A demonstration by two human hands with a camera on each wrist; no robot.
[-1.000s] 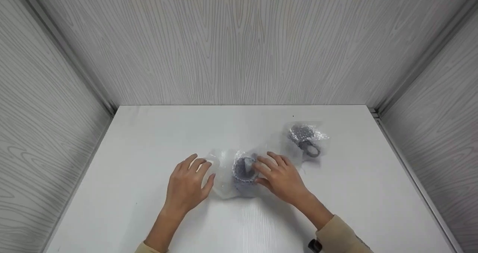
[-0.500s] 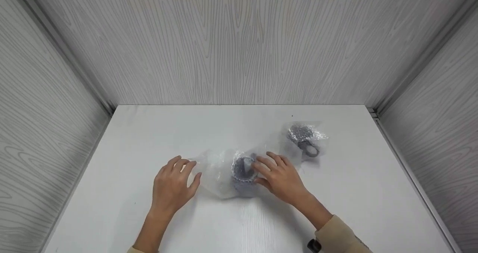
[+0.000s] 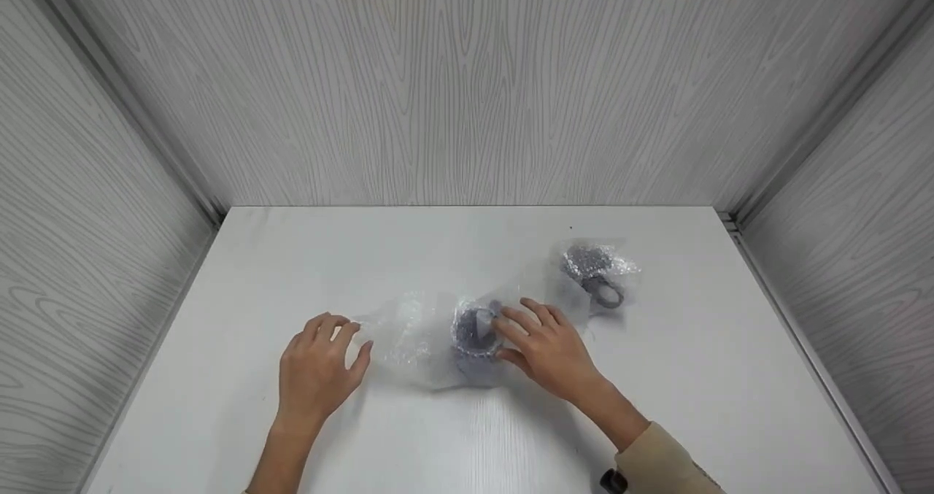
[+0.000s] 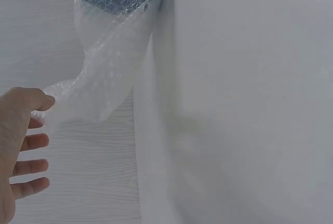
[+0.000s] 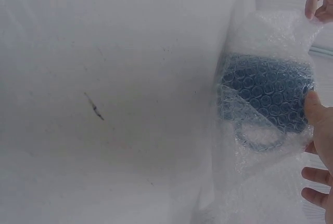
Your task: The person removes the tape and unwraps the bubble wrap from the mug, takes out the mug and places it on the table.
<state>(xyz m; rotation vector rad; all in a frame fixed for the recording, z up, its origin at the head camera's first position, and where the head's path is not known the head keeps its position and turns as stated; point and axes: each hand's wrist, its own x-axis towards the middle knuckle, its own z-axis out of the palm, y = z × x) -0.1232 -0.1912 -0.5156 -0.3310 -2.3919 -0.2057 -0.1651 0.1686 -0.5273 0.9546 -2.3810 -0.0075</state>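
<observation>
A dark blue mug (image 3: 471, 336) is in clear bubble wrap (image 3: 410, 341) at the middle of the table. Its handle (image 5: 261, 146) shows through the plastic in the right wrist view. My left hand (image 3: 315, 370) pinches the wrap's loose left end between thumb and index finger, the other fingers spread apart in the left wrist view. That end stretches out from the mug. My right hand (image 3: 549, 348) grips the mug's right side through the wrap, with the thumb near and the fingertips over the rim. Some plastic lies folded into the mug's mouth.
A second dark item with a ring-shaped handle, wrapped in bubble wrap (image 3: 595, 273), lies at the back right of the white table (image 3: 306, 260). Wood-grain panels (image 3: 467, 93) close off the back and both sides.
My left hand has moved left and slightly toward the front edge, drawing the wrap's loose end out flatter. The right hand and the mug have stayed in place.
</observation>
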